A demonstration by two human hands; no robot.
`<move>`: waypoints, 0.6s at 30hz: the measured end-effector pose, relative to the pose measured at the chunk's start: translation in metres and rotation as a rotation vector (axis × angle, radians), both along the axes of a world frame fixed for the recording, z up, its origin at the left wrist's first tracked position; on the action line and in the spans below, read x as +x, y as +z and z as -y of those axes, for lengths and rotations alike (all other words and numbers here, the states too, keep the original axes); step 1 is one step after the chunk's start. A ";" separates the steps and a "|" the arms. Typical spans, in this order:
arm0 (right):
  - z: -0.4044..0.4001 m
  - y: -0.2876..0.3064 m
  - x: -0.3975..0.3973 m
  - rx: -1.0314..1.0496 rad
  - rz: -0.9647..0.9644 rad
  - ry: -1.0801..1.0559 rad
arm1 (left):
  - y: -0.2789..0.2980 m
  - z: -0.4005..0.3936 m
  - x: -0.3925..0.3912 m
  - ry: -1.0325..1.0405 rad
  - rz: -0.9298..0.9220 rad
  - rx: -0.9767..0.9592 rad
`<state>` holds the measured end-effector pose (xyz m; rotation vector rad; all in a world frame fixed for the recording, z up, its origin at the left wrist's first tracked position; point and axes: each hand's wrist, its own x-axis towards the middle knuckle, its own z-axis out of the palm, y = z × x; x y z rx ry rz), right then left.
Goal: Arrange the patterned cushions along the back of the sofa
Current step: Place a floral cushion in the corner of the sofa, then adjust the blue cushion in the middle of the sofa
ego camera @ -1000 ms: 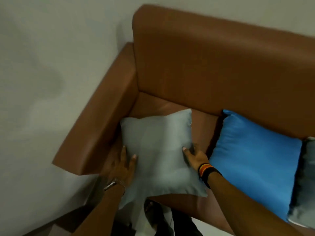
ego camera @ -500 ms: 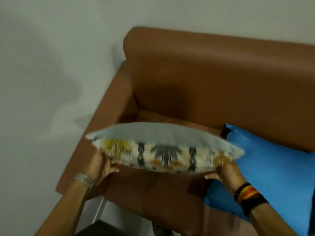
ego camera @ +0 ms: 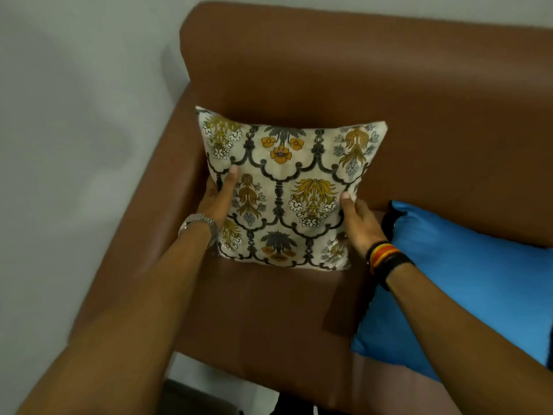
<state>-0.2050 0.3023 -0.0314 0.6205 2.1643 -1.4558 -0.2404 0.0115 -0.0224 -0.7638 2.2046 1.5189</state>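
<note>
Floral patterned cushion [ego camera: 287,187]: upright against brown sofa [ego camera: 389,94] back, gripped at its sides by left hand [ego camera: 217,199] and right hand [ego camera: 359,223]; blue cushion [ego camera: 466,283] beside.

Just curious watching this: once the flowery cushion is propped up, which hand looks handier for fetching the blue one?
Probably the right hand. It grips the patterned cushion on the edge nearest the blue cushion, which lies just beside that wrist. The left hand is at the armrest side.
</note>
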 end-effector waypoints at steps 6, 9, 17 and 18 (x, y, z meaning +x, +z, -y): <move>-0.046 0.014 0.037 0.095 -0.111 0.020 | -0.002 -0.058 0.081 -0.023 -0.188 -0.180; -0.113 0.000 0.090 0.439 -0.183 -0.089 | -0.020 -0.130 0.144 -0.128 -0.198 -0.082; -0.268 -0.053 0.187 0.412 0.093 -0.386 | -0.077 -0.304 0.172 -0.419 -0.099 0.023; -0.275 -0.058 0.189 0.325 0.116 -0.434 | -0.085 -0.314 0.168 -0.412 -0.076 -0.002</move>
